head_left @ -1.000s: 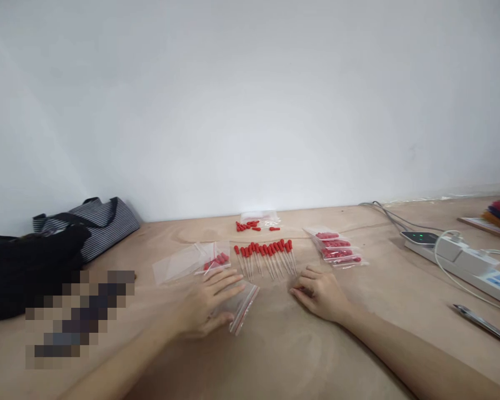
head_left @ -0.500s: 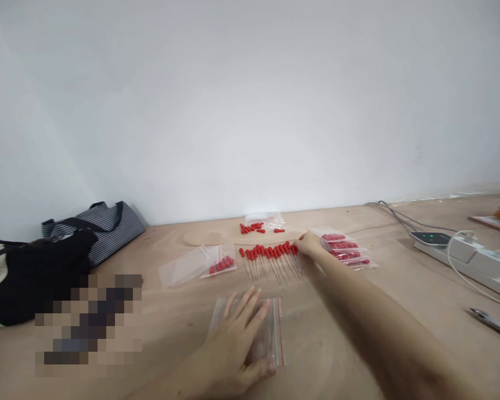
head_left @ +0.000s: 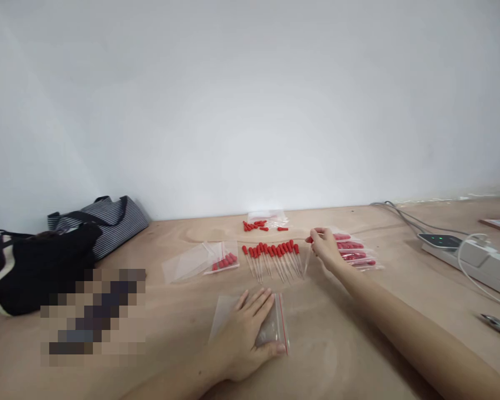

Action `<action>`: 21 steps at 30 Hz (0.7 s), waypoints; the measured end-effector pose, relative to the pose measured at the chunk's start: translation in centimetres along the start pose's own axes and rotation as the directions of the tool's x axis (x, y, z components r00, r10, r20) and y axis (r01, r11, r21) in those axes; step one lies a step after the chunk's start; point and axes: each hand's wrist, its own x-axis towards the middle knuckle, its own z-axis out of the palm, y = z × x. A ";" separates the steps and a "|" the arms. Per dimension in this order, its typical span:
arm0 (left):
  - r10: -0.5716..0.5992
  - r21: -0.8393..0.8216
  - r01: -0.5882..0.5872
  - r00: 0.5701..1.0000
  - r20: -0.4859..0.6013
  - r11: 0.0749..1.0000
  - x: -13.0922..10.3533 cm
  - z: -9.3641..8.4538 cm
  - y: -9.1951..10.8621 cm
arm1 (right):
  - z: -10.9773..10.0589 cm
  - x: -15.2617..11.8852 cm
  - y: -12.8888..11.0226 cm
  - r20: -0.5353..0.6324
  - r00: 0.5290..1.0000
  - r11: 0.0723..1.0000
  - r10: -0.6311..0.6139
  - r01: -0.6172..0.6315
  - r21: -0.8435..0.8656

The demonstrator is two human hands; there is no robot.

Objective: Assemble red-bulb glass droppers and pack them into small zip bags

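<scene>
My left hand [head_left: 248,336] lies flat with fingers stretched over a clear zip bag [head_left: 278,322] with a red seal line. Between the fingertips of my right hand [head_left: 323,247] is the red bulb of a glass dropper [head_left: 307,260], its thin tube pointing down. Just left of it, a row of red-bulbed droppers [head_left: 275,253] lies on the table, tubes towards me. Beside my right hand, to its right, are several clear bags with red bulbs [head_left: 354,245]. Another bag with red bulbs [head_left: 225,261] lies left of the row.
Loose red bulbs [head_left: 255,225] lie by a clear bag [head_left: 270,216] near the wall. A black bag [head_left: 45,266] and a striped bag [head_left: 112,222] stand at left, near a pixelated area. A power strip [head_left: 475,269] with cables and a pen [head_left: 498,325] are at right.
My right hand has moved right, away from the row's right end, with a dropper in its fingers. My left hand stays flat on the zip bag. The view has shifted slightly.
</scene>
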 end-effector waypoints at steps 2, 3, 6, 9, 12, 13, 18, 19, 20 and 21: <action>-0.023 0.002 0.023 0.999 -0.022 1.000 0.1 0.1 0.1 | -0.9 -2.6 0.2 -0.016 1.000 0.995 -0.009 0.011 0.101; -0.028 0.003 0.028 0.999 -0.032 1.000 0.1 0.1 0.1 | -1.2 -4.0 0.4 -0.011 1.000 0.971 -0.003 0.005 0.238; -0.021 0.000 0.021 0.999 -0.051 1.000 0.1 0.2 0.1 | -1.7 -7.7 0.8 0.079 0.995 0.866 0.062 -0.093 0.492; -0.011 -0.008 0.010 0.998 -0.065 1.000 0.2 0.5 -0.1 | -1.6 -9.5 0.7 0.138 0.987 0.804 0.084 -0.149 0.576; -0.010 -0.021 0.008 0.995 -0.104 1.000 0.5 0.9 -0.4 | -1.5 -9.6 0.6 0.167 0.983 0.794 0.074 -0.160 0.587; -0.015 -0.027 0.011 0.992 -0.124 1.000 0.7 1.0 -0.6 | -1.5 -9.5 0.7 0.174 0.982 0.793 0.076 -0.165 0.586; -0.036 -0.065 0.025 0.984 -0.177 0.998 1.4 1.4 -0.8 | -1.2 -9.2 1.3 0.198 0.977 0.803 0.077 -0.179 0.569; -0.039 -0.071 0.026 0.984 -0.175 0.997 1.4 1.5 -0.8 | -1.2 -9.3 1.3 0.199 0.977 0.809 0.071 -0.173 0.562; -0.043 -0.075 0.030 0.984 -0.173 0.997 1.4 1.5 -0.8 | -1.1 -9.4 1.4 0.199 0.978 0.815 0.064 -0.167 0.555; -0.050 -0.078 0.037 0.984 -0.174 0.996 1.4 1.5 -0.7 | -1.0 -9.5 1.4 0.203 0.977 0.821 0.057 -0.162 0.547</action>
